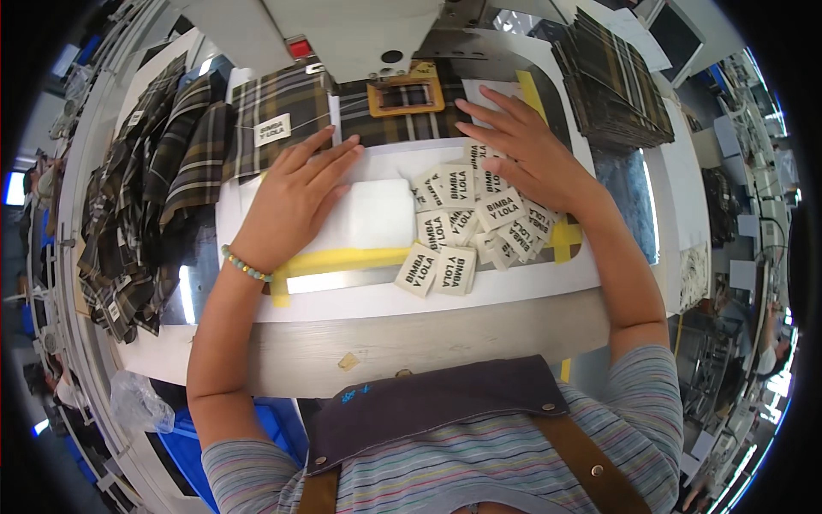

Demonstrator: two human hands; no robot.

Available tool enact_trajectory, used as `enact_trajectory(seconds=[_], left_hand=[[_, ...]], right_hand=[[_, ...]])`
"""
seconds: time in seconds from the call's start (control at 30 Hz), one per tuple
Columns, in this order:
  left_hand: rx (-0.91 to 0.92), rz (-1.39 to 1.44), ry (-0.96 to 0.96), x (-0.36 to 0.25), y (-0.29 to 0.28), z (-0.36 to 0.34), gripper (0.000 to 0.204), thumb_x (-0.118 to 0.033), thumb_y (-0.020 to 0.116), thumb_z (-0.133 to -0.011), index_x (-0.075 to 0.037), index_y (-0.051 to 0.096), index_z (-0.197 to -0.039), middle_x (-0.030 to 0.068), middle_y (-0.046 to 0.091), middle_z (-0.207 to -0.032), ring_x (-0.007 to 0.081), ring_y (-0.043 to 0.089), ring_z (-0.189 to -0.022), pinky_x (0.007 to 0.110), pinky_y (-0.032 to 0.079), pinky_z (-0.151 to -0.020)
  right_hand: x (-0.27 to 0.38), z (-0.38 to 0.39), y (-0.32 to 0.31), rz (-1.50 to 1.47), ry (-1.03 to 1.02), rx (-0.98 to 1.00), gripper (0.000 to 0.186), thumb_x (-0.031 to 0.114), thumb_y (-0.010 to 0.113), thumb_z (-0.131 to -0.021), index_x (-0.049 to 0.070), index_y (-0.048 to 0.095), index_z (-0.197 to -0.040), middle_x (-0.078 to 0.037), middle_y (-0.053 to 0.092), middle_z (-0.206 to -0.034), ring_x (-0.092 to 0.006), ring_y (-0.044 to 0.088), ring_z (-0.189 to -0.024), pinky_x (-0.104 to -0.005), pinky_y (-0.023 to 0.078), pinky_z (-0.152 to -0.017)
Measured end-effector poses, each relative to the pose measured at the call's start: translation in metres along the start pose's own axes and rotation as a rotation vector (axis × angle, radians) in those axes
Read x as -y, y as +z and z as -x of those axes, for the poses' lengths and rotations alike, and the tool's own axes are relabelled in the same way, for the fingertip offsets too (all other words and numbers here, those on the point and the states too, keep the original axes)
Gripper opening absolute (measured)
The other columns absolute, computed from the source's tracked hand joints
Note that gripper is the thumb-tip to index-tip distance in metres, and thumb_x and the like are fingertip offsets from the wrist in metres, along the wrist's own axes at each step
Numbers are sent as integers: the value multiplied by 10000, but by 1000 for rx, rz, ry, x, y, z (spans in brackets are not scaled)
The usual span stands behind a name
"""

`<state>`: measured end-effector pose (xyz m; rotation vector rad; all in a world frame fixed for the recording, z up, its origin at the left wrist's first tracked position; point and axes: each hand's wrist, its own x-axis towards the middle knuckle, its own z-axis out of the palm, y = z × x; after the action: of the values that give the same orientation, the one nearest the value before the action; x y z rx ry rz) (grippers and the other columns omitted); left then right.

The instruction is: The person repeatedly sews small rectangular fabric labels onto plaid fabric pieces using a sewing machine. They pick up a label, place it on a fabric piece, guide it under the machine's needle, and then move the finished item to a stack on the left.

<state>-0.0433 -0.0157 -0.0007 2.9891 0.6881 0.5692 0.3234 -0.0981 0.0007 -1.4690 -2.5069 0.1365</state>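
Pale labels (500, 209) printed in dark capitals lie heaped under and near the right fingers (490, 119); a similar label (272, 129) marks plaid cloth (253, 92) beside the left fingers (336, 163). Blue characters (355, 393) mark the apron (445, 407).

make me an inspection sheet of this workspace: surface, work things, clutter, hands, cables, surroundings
Surface: white sheet with yellow tape
Work things: plaid fabric below a machine head, orange frame over it; white block
Clutter: pale labels heaped loosely; clear plastic bag at lower left
Hands: left hand and right hand open, fingertips near the fabric; exact contact unclear
Cables: nothing seen near the hands
Surroundings: plaid pieces left, plaid stack right, blue container below; blurred workstations beyond
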Motion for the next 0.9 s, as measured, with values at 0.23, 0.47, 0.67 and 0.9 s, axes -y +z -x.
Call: enact_trajectory(seconds=[0.23, 0.47, 0.67, 0.9], left_hand=[[-24, -7, 24, 6, 1, 4, 415, -85, 741, -933, -51, 683, -1343, 92, 665, -1459, 339, 573, -1392, 465, 498, -1111], [-39, -3, 27, 4, 2, 3, 429, -54, 735, -929, -42, 679, -1354, 81, 697, -1427, 339, 603, -1359, 465, 520, -1081], [-33, 65, -3, 3, 1, -1, 432, -41, 728, -935, -43, 679, -1365, 92, 717, -1388, 338, 607, -1363, 456, 519, -1106], [-26, 100, -28, 5, 3, 2, 439, -27, 718, -945, -53, 670, -1381, 93, 708, -1403, 338, 610, -1362, 451, 512, -1124]], right_hand=[[2, 1, -3, -10, -31, -45, 528, 415, 527, -1116, 93, 604, -1527, -91, 498, -1663, -322, 317, -1609, -532, 197, -1348], [-6, 1, 2, -70, -53, -102, 478, 367, 512, -1118, 94, 668, -1478, -110, 494, -1669, -368, 321, -1608, -521, 275, -1307], [-12, 3, 5, -77, -36, -87, 420, 297, 556, -1105, 91, 699, -1442, -95, 504, -1663, -352, 329, -1605, -504, 294, -1306], [-19, 6, 2, -96, -56, -192, 393, 308, 584, -1104, 95, 728, -1401, -87, 561, -1614, -315, 410, -1557, -473, 359, -1270]])
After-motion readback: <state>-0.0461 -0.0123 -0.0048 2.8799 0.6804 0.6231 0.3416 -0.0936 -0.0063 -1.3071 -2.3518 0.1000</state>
